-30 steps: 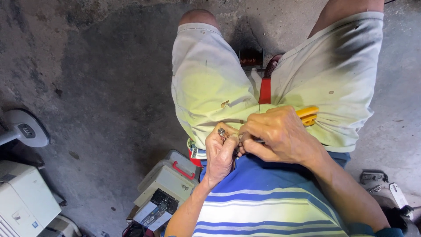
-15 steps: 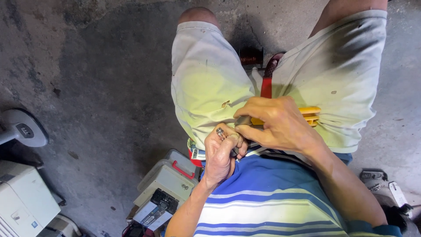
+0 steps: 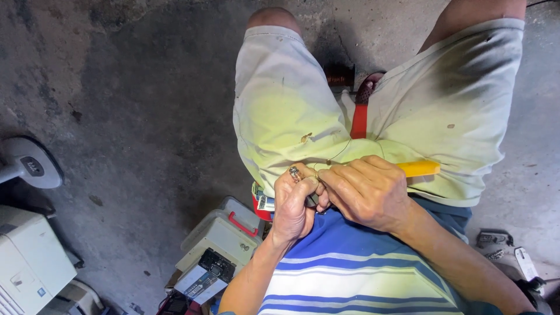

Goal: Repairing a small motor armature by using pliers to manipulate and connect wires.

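Yellow-handled tool (image 3: 417, 168) lies gripped in the right hand (image 3: 367, 189), its handle sticking out to the right across the lap of the pale shorts (image 3: 286, 116); the working end is buried under the fingers and cannot be made out. The left hand (image 3: 294, 201), a ring on one finger, is closed in a pinch against the right hand's fingertips, and between the two sits something small and dark, too hidden to identify. A thin wire (image 3: 337, 153) rises from that pinch point and curves up over the left thigh toward a copper-coloured coil (image 3: 340, 73) resting on the floor (image 3: 116, 116) between the knees, beside a red strap-like piece (image 3: 360, 119).

Both hands are clenched and touching, held just above the hem of the blue striped shirt (image 3: 350, 274). Judging by this, the fine work at the wire's end is mid-way: the wire is held and the tool is applied, but nothing has been set down or released, and the coil itself lies untouched, well apart from the hands.

Near the bottom left of the floor stand a pale plastic case with a red latch (image 3: 224, 230), a white box-shaped machine (image 3: 29, 262), and a round grey fan base (image 3: 26, 166).
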